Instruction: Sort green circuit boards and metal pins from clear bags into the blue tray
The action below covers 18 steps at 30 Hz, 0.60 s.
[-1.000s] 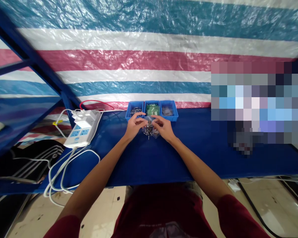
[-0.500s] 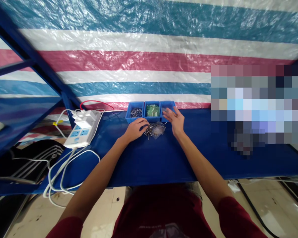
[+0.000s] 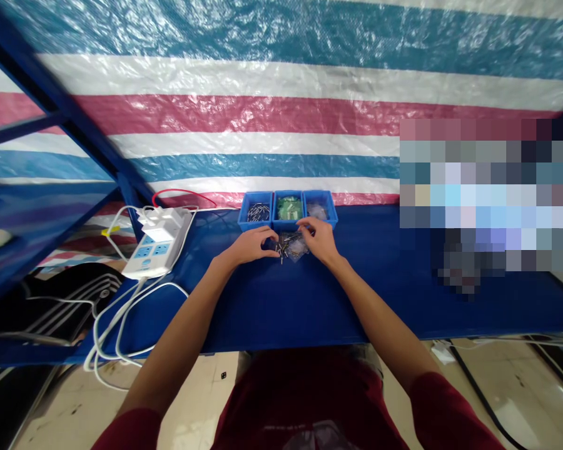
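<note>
My left hand [image 3: 253, 245] curves around the left side of a small pile of metal screw-like parts [image 3: 283, 248], its thumb and fingers apart. My right hand [image 3: 321, 240] is at the pile's right side, thumb and forefinger close together; whatever they pinch is too small to make out. Small clear plastic bags [image 3: 296, 250] lie on the right part of the pile. Just behind stand three blue bins: the left bin [image 3: 241, 218] holds similar metal parts, the middle bin [image 3: 274, 220] green pieces, the right bin [image 3: 334, 215] clear plastic bags.
A white power strip [image 3: 145, 267] with adapters and looping white cables [image 3: 117, 325] occupies the left of the blue table [image 3: 286, 312]. Striped sheeting [image 3: 263, 112] hangs behind the bins. A blue metal frame [image 3: 87, 134] rises at left. A blurred-out area covers the right side.
My right hand has come down and left from over the right bin to the pile, its fingers drawing together. My left hand has shifted slightly left, thumb and fingers opening wider.
</note>
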Tool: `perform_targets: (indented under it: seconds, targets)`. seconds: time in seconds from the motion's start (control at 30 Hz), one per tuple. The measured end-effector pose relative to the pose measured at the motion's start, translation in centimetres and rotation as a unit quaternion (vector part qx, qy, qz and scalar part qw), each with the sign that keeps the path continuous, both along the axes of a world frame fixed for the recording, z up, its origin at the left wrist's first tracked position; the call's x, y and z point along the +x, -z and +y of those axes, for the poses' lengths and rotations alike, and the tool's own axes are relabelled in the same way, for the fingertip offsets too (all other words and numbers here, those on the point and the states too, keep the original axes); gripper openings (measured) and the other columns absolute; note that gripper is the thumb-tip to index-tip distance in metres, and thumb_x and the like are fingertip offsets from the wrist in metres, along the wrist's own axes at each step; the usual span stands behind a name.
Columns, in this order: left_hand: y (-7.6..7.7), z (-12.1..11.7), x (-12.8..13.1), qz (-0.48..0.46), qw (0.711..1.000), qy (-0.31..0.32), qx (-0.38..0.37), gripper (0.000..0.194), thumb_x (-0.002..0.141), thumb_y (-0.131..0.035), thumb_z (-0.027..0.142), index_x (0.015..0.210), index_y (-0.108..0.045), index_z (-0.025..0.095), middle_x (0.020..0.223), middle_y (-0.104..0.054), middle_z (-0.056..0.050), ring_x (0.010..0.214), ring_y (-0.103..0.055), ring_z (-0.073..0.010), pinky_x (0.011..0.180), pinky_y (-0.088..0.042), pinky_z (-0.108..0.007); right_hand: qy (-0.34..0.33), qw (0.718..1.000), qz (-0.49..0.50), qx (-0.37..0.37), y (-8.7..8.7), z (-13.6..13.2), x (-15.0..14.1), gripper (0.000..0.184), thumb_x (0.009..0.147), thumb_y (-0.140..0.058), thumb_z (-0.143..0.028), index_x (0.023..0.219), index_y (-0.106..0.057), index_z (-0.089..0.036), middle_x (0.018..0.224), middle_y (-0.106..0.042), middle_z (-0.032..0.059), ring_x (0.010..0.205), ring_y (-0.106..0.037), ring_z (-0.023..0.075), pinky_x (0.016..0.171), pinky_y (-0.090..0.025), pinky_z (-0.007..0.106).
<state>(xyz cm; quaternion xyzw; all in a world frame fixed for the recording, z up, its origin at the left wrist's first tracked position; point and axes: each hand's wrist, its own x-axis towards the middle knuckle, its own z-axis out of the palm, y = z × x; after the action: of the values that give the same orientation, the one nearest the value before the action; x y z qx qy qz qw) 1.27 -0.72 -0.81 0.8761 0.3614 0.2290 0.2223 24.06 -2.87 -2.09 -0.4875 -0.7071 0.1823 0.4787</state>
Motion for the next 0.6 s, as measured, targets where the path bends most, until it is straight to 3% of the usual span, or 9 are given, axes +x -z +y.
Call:
perform_targets:
  seconds: [0.2, 0.6]
  targets:
    - [0.7, 0.6, -0.2, 0.044, 0.998, 0.041, -0.026, 0.030, 0.076, -0.072, 0.048, 0.092, -0.071, 0.023, 0.083, -0.062, -0.002, 0.067, -0.054, -0.0168, 0.063, -0.039, -0.025, -0.060, 0.984, -0.168, -0.027, 0.4, -0.5, -1.0, 0.012, 0.081, -0.063, -0.016, 0.090, -0.070, -0.019, 0.081, -0.070, 0.0036, 0.071, -0.061, 0.0171, 0.067, -0.044, 0.028]
    - [0.7, 0.3, 0.4, 0.014, 0.997, 0.068, -0.027, 0.024, 0.087, -0.059, 0.041, 0.077, -0.069, 0.022, 0.082, -0.065, -0.006, 0.075, -0.058, -0.0194, 0.071, -0.042, -0.028, -0.045, 0.985, -0.167, -0.025, 0.2, -0.6, -1.0, 0.014, 0.088, -0.057, -0.021, 0.085, -0.070, -0.020, 0.074, -0.071, 0.0021, 0.065, -0.061, 0.0161, 0.063, -0.040, 0.026]
